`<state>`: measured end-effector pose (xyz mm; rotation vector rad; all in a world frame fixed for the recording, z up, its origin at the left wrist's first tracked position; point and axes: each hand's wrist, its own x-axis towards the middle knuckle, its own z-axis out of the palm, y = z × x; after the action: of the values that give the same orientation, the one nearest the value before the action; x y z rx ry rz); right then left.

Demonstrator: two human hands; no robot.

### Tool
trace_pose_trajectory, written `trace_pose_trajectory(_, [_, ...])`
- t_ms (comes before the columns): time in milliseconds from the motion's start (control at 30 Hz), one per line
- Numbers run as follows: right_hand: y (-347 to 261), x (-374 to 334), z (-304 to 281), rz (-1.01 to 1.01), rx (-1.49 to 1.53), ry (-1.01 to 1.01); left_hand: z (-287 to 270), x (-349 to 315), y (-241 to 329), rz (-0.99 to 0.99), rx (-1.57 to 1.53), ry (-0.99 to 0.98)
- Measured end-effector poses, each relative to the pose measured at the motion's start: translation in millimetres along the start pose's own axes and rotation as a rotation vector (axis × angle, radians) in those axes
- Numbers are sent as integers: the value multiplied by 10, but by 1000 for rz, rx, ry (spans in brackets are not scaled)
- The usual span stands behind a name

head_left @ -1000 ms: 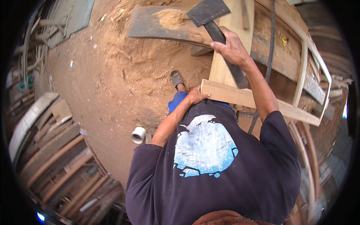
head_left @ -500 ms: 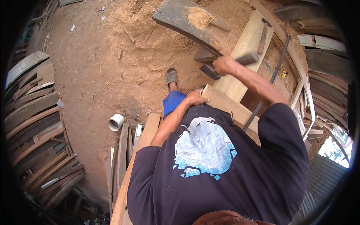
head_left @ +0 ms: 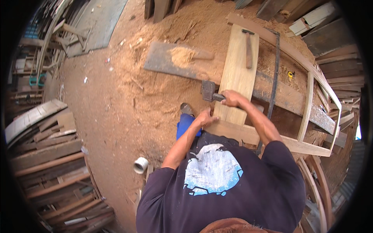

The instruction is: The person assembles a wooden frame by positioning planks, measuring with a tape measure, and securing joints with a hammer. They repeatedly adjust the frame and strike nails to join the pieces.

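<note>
My right hand (head_left: 232,98) is closed round the dark handle of a mallet (head_left: 208,90), over a pale plank (head_left: 237,58). The mallet's blocky head sticks out past the plank's left edge, just beyond my left hand (head_left: 206,117). That left hand is wrapped over the left end of a thick wooden board (head_left: 239,131), which lies crosswise against my body. Its fingers are partly hidden. On the far part of the pale plank lies a claw-type hammer (head_left: 248,50) with a wooden handle.
A weathered thick slab (head_left: 157,58) carries shavings under the plank. To the right are a long black metal bar (head_left: 275,73), a yellow tape measure (head_left: 290,75) and a wooden frame (head_left: 309,103). A white pipe piece (head_left: 140,165) stands on the ground; stacked lumber (head_left: 46,151) lines the left.
My right hand has drawn the mallet nearer to my body, and its head now lies close to my left hand. My left hand stays at the board's end. The whole view has turned.
</note>
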<state>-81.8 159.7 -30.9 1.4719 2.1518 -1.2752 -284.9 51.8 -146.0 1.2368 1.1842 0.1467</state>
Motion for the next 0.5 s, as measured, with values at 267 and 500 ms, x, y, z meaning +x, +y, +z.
trace_pose_trajectory(267, [-561,-129,-512,82,251,722,-74,291,10,30,270,-264])
trace_pose_trajectory(500, [-466,500,-961,190,664,321,-296,296,426,-62,430,-531])
